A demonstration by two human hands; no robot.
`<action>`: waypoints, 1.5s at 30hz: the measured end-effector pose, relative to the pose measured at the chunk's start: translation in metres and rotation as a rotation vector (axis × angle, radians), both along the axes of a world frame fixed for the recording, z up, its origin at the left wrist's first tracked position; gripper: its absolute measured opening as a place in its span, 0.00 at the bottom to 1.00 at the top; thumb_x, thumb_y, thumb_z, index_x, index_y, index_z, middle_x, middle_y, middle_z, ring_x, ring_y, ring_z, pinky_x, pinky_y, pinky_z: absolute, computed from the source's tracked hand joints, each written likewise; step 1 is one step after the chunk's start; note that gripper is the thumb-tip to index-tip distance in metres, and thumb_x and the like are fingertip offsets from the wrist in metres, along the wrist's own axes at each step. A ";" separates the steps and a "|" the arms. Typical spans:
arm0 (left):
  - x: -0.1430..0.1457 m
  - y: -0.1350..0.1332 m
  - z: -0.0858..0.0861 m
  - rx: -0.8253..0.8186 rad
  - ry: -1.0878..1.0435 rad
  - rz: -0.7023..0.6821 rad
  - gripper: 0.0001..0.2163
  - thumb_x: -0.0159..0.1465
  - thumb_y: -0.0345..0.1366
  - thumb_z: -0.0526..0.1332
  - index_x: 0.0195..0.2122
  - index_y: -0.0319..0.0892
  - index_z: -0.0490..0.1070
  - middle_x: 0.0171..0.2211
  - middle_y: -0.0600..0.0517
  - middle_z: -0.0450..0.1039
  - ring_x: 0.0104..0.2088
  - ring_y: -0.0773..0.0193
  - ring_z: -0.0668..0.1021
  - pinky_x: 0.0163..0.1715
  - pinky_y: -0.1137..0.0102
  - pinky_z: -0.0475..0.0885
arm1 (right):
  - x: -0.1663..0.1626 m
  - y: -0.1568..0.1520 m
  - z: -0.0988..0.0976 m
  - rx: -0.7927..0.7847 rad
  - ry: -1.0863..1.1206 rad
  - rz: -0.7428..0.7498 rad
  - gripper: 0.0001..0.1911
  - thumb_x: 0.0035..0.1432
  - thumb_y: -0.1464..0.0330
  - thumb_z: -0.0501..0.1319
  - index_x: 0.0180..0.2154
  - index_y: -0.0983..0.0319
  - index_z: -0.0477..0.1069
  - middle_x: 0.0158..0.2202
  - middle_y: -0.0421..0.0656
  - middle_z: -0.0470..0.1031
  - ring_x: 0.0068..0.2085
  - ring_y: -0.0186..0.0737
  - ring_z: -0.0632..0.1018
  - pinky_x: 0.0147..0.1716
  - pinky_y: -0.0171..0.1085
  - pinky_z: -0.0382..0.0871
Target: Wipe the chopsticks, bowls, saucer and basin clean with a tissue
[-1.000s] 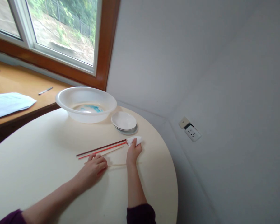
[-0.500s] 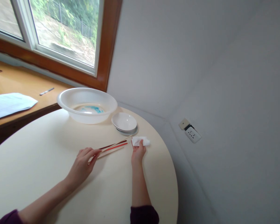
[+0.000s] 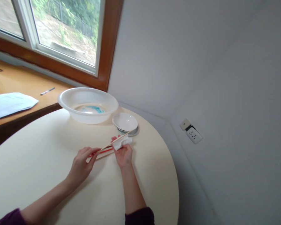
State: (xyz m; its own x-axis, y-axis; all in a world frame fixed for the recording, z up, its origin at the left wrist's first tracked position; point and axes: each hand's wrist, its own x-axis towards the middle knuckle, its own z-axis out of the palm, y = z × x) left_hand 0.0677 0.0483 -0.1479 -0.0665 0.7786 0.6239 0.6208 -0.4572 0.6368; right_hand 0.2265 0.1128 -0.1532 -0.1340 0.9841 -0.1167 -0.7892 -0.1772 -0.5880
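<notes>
Head view: left hand (image 3: 81, 164) pinches one pale chopstick (image 3: 107, 146), raised just above the table (image 3: 49, 150). Right hand (image 3: 123, 153) grips a tissue (image 3: 121, 142) closed round its upper part. Wiping looks underway. The red chopstick (image 3: 105, 151) lies beneath, untouched.

Home dining corner, round table (image 3: 49, 175), basin (image 3: 88, 104), saucers (image 3: 125, 122), window (image 3: 61, 28)

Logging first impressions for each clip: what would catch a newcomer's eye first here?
At the middle of the round table, the left hand pinches a pale chopstick while the right hand presses a white tissue against it. Behind them stand a big white basin with something blue at its bottom and a stack of small dishes beside it.
</notes>
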 end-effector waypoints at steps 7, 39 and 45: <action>-0.002 0.005 -0.008 -0.073 0.010 0.000 0.11 0.62 0.42 0.55 0.32 0.43 0.73 0.28 0.50 0.76 0.29 0.60 0.76 0.33 0.64 0.71 | -0.033 -0.017 -0.001 0.050 -0.008 0.188 0.14 0.47 0.69 0.55 0.38 0.62 0.70 0.37 0.45 0.79 0.43 0.43 0.78 0.47 0.46 0.69; -0.002 0.005 0.004 -0.322 -0.407 0.004 0.15 0.53 0.49 0.59 0.28 0.43 0.74 0.27 0.50 0.78 0.31 0.58 0.78 0.33 0.68 0.71 | 0.031 0.032 -0.038 0.079 -0.344 -0.414 0.19 0.44 0.59 0.67 0.35 0.63 0.66 0.30 0.41 0.76 0.32 0.40 0.79 0.39 0.46 0.74; -0.006 0.008 0.006 -0.374 -0.739 0.094 0.17 0.46 0.51 0.65 0.27 0.42 0.74 0.23 0.53 0.76 0.28 0.60 0.77 0.34 0.68 0.72 | 0.026 0.030 -0.039 0.062 -0.373 -0.326 0.18 0.44 0.59 0.66 0.34 0.62 0.67 0.29 0.40 0.76 0.32 0.39 0.78 0.34 0.43 0.75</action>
